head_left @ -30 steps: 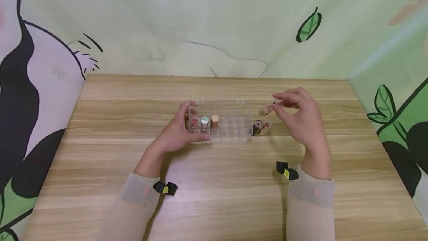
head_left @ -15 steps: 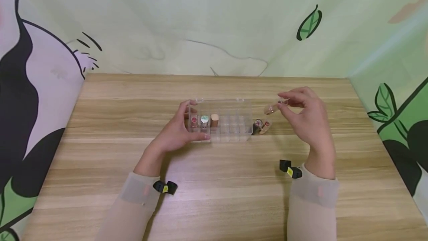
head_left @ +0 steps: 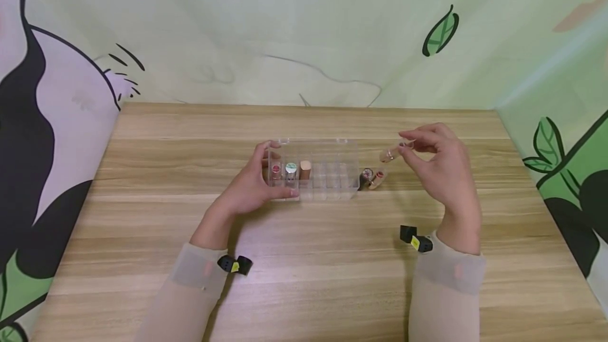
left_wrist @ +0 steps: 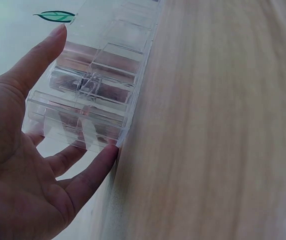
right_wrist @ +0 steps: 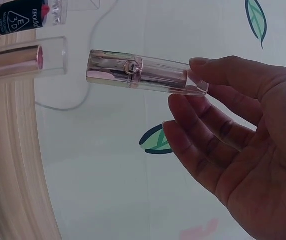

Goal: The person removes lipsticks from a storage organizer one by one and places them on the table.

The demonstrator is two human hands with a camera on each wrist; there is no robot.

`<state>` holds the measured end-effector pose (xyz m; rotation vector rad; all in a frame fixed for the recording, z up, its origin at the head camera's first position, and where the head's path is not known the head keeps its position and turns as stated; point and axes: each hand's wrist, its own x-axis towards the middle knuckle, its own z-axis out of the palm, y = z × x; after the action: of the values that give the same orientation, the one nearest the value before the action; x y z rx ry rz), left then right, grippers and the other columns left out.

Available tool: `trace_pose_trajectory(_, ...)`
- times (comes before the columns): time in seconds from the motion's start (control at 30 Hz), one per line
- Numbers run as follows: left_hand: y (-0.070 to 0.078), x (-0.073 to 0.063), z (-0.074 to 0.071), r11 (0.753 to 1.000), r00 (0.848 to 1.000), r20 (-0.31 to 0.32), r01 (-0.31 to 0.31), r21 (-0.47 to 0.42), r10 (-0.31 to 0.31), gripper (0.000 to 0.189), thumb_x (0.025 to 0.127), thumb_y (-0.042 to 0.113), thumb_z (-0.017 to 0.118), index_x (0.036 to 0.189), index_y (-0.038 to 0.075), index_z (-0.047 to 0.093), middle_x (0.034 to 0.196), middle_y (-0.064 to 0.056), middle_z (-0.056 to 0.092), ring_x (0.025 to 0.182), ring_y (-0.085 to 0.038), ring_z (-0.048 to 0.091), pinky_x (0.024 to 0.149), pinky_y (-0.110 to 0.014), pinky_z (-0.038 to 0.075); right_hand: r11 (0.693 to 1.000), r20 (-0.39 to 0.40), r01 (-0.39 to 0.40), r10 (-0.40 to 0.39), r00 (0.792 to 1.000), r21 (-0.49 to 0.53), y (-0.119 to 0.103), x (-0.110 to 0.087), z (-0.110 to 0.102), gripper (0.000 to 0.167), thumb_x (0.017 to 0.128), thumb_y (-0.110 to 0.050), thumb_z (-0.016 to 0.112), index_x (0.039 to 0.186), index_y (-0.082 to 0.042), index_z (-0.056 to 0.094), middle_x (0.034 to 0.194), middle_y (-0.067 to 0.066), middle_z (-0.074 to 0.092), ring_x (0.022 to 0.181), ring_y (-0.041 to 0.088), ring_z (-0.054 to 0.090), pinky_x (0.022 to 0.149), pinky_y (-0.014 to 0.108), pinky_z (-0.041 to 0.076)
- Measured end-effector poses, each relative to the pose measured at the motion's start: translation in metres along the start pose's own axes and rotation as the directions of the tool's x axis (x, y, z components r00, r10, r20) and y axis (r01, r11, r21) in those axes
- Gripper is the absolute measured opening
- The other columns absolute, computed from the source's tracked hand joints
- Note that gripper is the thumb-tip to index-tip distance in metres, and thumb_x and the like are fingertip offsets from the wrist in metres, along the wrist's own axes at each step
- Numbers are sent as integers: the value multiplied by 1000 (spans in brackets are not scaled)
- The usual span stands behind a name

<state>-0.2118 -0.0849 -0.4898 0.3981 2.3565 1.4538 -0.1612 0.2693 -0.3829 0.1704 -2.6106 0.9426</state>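
Note:
My left hand (head_left: 249, 181) grips the left end of a clear divided organizer box (head_left: 334, 178), thumb along the front and fingers behind. Three lipsticks stand in its left part: one with a red top (head_left: 276, 173), a silver one with a green-and-white top (head_left: 291, 171) and a brown one (head_left: 305, 171). To the right, my right hand (head_left: 442, 168) pinches a lipstick (right_wrist: 133, 72) by its clear cap end. That lipstick has a shiny pinkish-gold base and hangs tilted in the air.
Right beside the box's right end stand a black lipstick (head_left: 365, 179) and a gold lipstick (head_left: 377, 179) with a clear cap. The wooden table (head_left: 313, 289) meets a pale green printed wall hanging (head_left: 304, 30) at the back.
My right hand has moved a little to the right with the lipstick, away from the box. The left hand and the box have stayed in place.

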Motion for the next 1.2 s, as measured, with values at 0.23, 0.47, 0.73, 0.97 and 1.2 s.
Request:
trace_pose_trajectory(0.23,0,-1,0,1000,1000,4,7,-11,-7,107,71,44,96,150,42,24,150,-5,45,129,-32,51,106,-54,44,1000,3,1,-1,1000,-7,3,-1,-1,21,93,-5,76,114,-6,78,109,12,67,91,3,60,86,6,45)
trace_pose_trajectory(0.47,-1,-1,0,1000,1000,4,6,-4,-6,106,71,45,95,149,43,24,150,-4,44,130,-31,50,106,-55,44,1000,18,-8,8,1000,-1,4,-1,-3,22,93,-4,76,115,-5,78,111,12,66,92,4,61,87,4,45)
trace_pose_trajectory(0.73,0,0,0,1000,1000,7,2,-10,-1,105,72,44,95,149,43,24,151,-4,43,127,-31,51,106,-53,44,999,47,-36,36,998,-13,4,-2,-5,22,94,-7,76,116,-7,78,114,12,66,93,12,61,86,3,44)
trace_pose_trajectory(0.97,0,0,0,1000,1000,3,5,-9,-5,104,72,43,95,148,44,24,150,-3,44,127,-31,51,106,-53,44,999,62,-47,48,997,-21,6,-2,-6,22,94,-9,77,115,-7,78,114,12,67,95,16,61,86,5,43)
trace_pose_trajectory(1.2,0,-1,0,1000,1000,5,7,-8,-7,106,72,42,96,149,44,24,150,-3,44,130,-31,50,107,-54,44,997,110,-71,75,991,-40,9,-3,-7,21,95,-11,75,116,-8,78,118,12,67,100,23,63,87,18,45)
